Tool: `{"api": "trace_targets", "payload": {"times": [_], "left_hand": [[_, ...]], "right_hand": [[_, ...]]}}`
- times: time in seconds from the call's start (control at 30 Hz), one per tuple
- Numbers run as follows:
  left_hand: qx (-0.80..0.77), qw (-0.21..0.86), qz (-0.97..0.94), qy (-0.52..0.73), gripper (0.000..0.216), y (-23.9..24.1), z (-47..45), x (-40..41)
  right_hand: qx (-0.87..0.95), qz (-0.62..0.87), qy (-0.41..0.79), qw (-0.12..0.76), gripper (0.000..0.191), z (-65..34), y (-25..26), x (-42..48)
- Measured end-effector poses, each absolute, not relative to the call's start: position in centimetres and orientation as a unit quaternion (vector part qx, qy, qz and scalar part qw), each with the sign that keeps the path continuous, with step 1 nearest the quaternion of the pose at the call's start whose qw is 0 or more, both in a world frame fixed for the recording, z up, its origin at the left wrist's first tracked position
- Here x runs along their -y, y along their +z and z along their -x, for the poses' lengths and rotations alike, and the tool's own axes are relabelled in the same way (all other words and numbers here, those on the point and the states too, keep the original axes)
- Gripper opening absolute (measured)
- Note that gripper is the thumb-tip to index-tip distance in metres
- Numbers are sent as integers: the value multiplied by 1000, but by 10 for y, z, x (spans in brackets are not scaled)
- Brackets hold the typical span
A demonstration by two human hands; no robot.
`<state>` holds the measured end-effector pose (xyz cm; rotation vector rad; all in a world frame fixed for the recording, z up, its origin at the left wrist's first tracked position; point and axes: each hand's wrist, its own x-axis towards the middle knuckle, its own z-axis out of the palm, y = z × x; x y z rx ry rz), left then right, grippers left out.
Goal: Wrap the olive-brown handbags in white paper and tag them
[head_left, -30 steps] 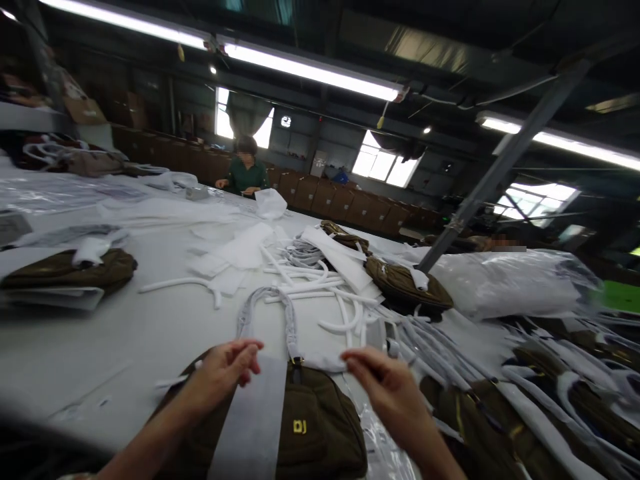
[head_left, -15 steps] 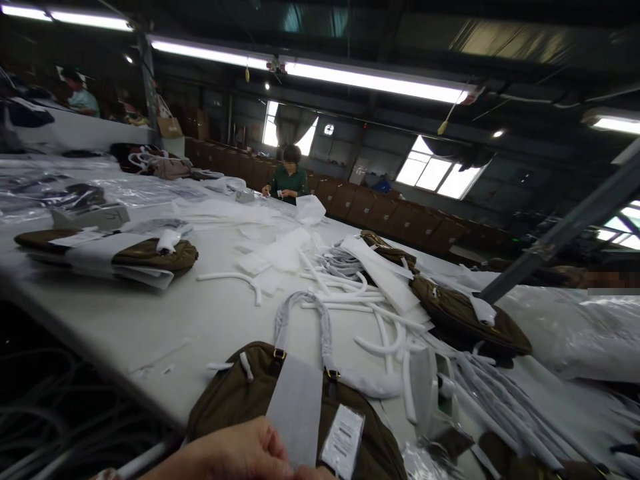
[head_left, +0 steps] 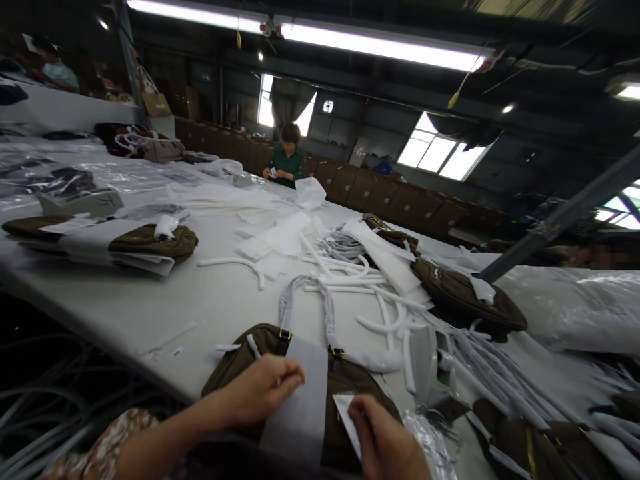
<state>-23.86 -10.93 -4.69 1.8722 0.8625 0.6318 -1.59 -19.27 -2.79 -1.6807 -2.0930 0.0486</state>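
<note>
Below me on the table lies a brown bag [head_left: 235, 370] with a wrapped handle [head_left: 329, 313] standing up behind it. A white paper strip [head_left: 305, 363] runs down over its middle. My left hand [head_left: 265, 390] is closed above the strip's left side, thumb and fingers pressed together; what they hold, if anything, is hidden. On the right, my right hand [head_left: 385, 440] pinches a white tag in a clear sleeve [head_left: 345, 417] against the bag's front. The bag's lower edge is out of view.
Another brown bag [head_left: 150, 243] lies at the left, and one more [head_left: 470, 300] on the right. White foam tubes [head_left: 380, 327], paper sheets [head_left: 280, 237] and a grey tape dispenser [head_left: 425, 363] are on the table [head_left: 200, 320]. A co-worker in green [head_left: 287, 162] is across it.
My hands, together low over the strip before, are now apart. The left has risen onto the strip; the right has come to the tag and tilted it. The view has dipped slightly.
</note>
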Motion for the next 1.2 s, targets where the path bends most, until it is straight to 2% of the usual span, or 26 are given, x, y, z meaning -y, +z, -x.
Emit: {"api": "trace_targets", "payload": {"times": [0.07,0.13,0.23,0.3,0.37,0.47,0.57,0.7,0.83,0.97,1.07,1.2], "left_hand": [[-321,365,-839,245,35,-50,230,76],[-285,324,-883,183,37,-65,220,50],[-275,322,-896,132,44,-103,211,36],[-279,317,-899,113,51,-126,211,36],[-287,302,-904,96,55,-139,212,37],[-298,275,-912,63,58,-138,211,34],[-316,235,-919,36,59,-118,214,40],[-360,107,-924,73,68,-104,240,88],[-379,-2,-922,86,83,-136,266,156],[-386,-115,-902,157,82,-170,264,192],[-397,-138,-888,186,77,-175,257,194],[-389,-111,-886,229,76,-159,262,181]], "right_hand": [[728,653,-25,207,22,12,-12,178],[714,674,-58,182,19,17,-20,167],[730,654,-92,177,26,30,-74,172],[732,626,-141,228,33,35,-119,187],[725,614,-174,259,30,36,-155,204],[718,606,-192,283,23,35,-177,218],[713,603,-193,301,24,36,-169,216],[717,610,-142,306,32,21,-133,207],[699,628,-153,306,29,-17,-113,204],[661,672,-101,320,38,-43,-143,208],[637,695,-65,327,38,-49,-155,206],[669,660,-65,336,33,-43,-119,196]]}}
